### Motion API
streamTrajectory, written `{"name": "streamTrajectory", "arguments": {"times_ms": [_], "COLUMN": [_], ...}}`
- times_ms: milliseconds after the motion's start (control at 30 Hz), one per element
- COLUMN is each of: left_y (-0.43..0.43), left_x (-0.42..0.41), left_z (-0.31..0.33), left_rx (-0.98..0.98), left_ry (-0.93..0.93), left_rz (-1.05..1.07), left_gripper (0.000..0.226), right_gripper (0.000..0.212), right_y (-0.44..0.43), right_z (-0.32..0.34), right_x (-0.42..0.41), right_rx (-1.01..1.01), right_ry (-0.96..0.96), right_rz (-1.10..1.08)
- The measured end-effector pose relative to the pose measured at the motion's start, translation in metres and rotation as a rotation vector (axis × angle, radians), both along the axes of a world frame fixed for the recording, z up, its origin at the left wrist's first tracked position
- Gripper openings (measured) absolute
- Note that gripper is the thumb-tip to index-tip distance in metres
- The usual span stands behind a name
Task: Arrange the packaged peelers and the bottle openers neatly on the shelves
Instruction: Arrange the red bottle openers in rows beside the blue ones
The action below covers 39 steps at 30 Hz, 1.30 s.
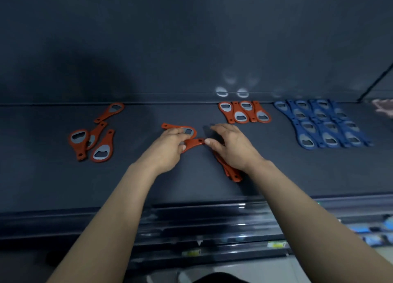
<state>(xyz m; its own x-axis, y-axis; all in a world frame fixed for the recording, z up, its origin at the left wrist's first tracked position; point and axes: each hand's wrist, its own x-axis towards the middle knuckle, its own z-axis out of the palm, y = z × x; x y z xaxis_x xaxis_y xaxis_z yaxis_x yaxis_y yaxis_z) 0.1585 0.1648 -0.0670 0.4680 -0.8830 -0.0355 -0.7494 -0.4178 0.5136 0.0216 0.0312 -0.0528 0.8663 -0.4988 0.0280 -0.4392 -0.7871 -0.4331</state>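
Orange bottle opener (193, 143) at shelf (191, 189) ctr, pinched in fingers (177, 133) of L hand (168, 149); R hand (234, 148) thumb touches its end, palm over orange stack (232, 174), grip unclear. Blue openers (323, 123) ranked at right.

One wide-angle camera sits on the person's head, looking forward and down at a dark shelf (63, 187) close ahead.

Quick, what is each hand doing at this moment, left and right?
Left hand: pinches one orange bottle opener.
Right hand: holds a stack of orange openers.
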Motion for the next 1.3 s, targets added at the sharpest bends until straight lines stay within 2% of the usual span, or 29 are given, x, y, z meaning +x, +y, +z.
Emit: {"name": "streamTrajectory", "arguments": {"times_ms": [133, 267, 367, 467, 667, 833, 933, 1033, 1167, 1300], "left_y": [-0.004, -0.005, -0.003, 0.002, 0.012, 0.002, -0.006, -0.014, -0.021, -0.025], "left_x": [-0.025, -0.045, -0.057, -0.062, -0.063, -0.070, -0.072, -0.072, -0.067, -0.060], "left_z": [-0.001, 0.004, 0.005, 0.003, 0.006, 0.008, 0.006, 0.006, 0.006, 0.006], "left_rx": [-0.022, -0.043, -0.031, -0.055, -0.048, -0.086, -0.103, -0.093, -0.087, -0.077], "left_ry": [-0.009, -0.052, -0.076, -0.086, -0.167, -0.115, -0.112, -0.100, -0.101, -0.104], "left_rz": [0.021, 0.072, 0.115, 0.154, 0.165, 0.147, 0.105, 0.076, 0.063, 0.050], "left_gripper": [0.040, 0.032, 0.031, 0.020, 0.043, 0.029, 0.019, 0.006, 0.003, 0.003], "right_gripper": [0.046, 0.055, 0.045, 0.036, 0.032, 0.025, 0.023, 0.026, 0.031, 0.031], "right_y": [-0.005, 0.001, 0.010, 0.019, 0.016, 0.003, -0.010, -0.014, -0.011, -0.012], "right_z": [0.006, 0.009, 0.010, 0.010, 0.010, 0.010, 0.010, 0.008, 0.006, 0.004], "right_x": [-0.032, -0.052, -0.053, -0.051, -0.054, -0.059, -0.065, -0.068, -0.063, -0.059], "right_rx": [0.005, 0.045, 0.050, 0.107, 0.227, 0.328, 0.327, 0.306, 0.296, 0.200], "right_ry": [0.017, 0.122, 0.112, 0.098, 0.008, -0.177, -0.223, -0.207, -0.169, -0.088], "right_rz": [-0.118, -0.138, -0.110, -0.120, -0.163, -0.304, -0.420, -0.444, -0.442, -0.489]}}
